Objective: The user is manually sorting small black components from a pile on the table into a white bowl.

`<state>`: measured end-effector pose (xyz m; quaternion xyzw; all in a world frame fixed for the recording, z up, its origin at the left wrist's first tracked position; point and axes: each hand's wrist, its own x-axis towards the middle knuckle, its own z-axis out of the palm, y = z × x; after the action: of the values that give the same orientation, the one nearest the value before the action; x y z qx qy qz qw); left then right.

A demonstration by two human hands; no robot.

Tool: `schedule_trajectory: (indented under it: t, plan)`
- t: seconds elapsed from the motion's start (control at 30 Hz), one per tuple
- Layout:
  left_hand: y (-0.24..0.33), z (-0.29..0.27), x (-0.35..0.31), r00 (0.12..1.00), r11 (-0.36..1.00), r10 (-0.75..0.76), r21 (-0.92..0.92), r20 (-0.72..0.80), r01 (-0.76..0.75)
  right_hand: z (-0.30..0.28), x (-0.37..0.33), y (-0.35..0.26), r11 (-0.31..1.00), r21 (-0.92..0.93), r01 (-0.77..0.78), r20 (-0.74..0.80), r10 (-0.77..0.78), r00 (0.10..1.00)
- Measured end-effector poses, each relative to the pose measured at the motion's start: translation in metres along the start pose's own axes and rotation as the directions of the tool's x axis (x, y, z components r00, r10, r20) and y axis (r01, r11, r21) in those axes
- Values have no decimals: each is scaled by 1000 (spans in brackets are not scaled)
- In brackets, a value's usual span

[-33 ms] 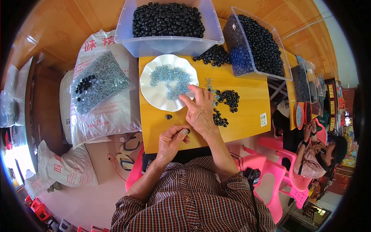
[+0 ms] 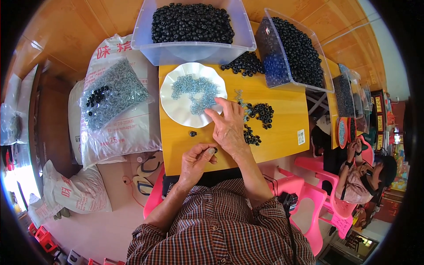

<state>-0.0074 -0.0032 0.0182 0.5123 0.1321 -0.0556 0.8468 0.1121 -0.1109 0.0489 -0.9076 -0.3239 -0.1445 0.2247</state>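
Observation:
My left hand (image 2: 197, 164) is closed near the table's front edge. Its thumb and fingers pinch a small round black plastic piece (image 2: 215, 150), mostly covered by the fingertips. Farther up, my right hand (image 2: 229, 127) reaches over the near right rim of a white scalloped plate (image 2: 173, 112). Thumb and forefinger are apart there, beside a heap of small clear bluish pieces (image 2: 193, 87), and I see nothing held between them. One loose black piece (image 2: 193, 133) lies on the table between plate and left hand. More black pieces (image 2: 263, 115) lie right of my right hand.
Two clear plastic bins of black pieces, one bin (image 2: 194, 52) behind the plate and another bin (image 2: 297, 81) at right, stand on the yellow table (image 2: 282, 145). A bag of clear pieces (image 2: 117, 92) rests on a white sack (image 2: 150, 128). Another person (image 2: 357, 176) sits far right.

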Motion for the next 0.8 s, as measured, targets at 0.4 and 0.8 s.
schedule_trajectory:
  t: [0.4,0.8]
  plan:
    - [0,-1,1,1000,1000,9,-17,13,-8,0,2,-1,999,17,-33,2,33,999]
    - [1,0,3,1000,1000,-3,-10,9,3,4,3,3,999,37,-38,-12,38,999]
